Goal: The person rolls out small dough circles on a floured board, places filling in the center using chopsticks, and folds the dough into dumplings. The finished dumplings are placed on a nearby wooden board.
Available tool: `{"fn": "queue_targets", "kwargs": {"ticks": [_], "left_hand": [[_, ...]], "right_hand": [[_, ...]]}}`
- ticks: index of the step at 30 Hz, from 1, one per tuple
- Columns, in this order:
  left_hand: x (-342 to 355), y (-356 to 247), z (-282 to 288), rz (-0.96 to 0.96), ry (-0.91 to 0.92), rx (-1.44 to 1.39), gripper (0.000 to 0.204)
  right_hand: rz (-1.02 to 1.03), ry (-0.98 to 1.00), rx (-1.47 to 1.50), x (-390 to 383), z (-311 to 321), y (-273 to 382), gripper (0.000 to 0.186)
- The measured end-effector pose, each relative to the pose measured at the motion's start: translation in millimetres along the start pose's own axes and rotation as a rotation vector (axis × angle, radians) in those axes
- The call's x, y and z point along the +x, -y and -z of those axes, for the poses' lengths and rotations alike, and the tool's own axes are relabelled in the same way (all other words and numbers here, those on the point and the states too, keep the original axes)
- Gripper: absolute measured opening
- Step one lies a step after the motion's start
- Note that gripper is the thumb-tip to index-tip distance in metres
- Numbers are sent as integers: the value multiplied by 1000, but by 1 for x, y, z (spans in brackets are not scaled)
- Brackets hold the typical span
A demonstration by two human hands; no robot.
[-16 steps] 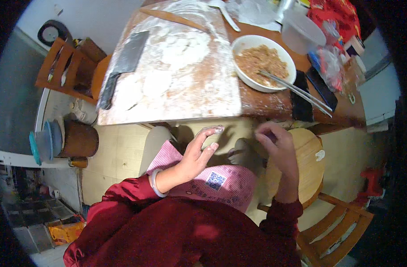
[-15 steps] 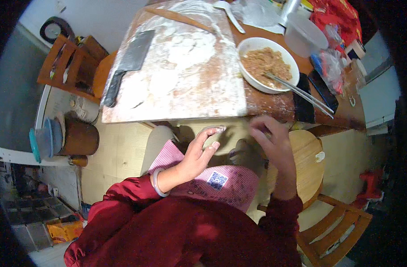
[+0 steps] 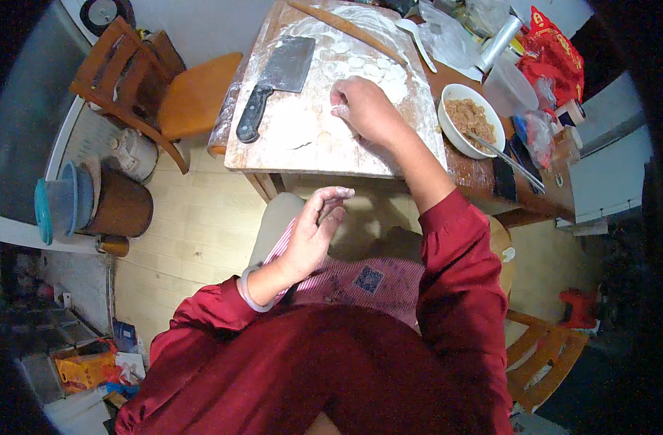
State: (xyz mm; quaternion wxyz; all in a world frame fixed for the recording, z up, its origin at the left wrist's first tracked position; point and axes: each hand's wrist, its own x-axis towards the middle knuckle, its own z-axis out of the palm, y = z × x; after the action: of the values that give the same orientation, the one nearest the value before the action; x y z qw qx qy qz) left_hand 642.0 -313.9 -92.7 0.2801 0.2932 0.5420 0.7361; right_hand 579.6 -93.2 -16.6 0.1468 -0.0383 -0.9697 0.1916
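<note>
Dough rounds [image 3: 368,69] are spread over the far side of the floured board [image 3: 302,138], which sits on the wooden counter [image 3: 476,170]. The right hand [image 3: 364,109] is stretched out over the board, fingers curled down and pinching what looks like one small dough piece [image 3: 339,110], though it's tiny here so I can't be sure. The left hand [image 3: 313,228] hangs back near the body, below the counter edge, open and relaxed, palm dusted with flour, holding nothing. A cleaver [image 3: 277,80] with a black handle lies on the left part of the board, well apart from the hands. A rolling pin [image 3: 346,30] lies along the far edge. To the right, a white bowl [image 3: 447,109] of minced filling with chopsticks [image 3: 509,161] resting on it.
</note>
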Motion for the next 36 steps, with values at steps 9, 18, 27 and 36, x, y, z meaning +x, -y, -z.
{"fn": "queue_targets", "kwargs": {"ticks": [9,18,27,36], "left_hand": [[12,-6,14,-32,-1,-131,22],[52,-25,-20,-27,22,-949,44],[49,-23,-44,29,-32,-387,36],[53,-15,-77,81,27,-583,32]], "right_hand": [[-145,-227,362,-19,6,-4,13],[-444,-319,953,-92,15,50,12],[-432,-395,1081,-141,22,48,13],[-481,-656,1004,-157,8,29,18]]}}
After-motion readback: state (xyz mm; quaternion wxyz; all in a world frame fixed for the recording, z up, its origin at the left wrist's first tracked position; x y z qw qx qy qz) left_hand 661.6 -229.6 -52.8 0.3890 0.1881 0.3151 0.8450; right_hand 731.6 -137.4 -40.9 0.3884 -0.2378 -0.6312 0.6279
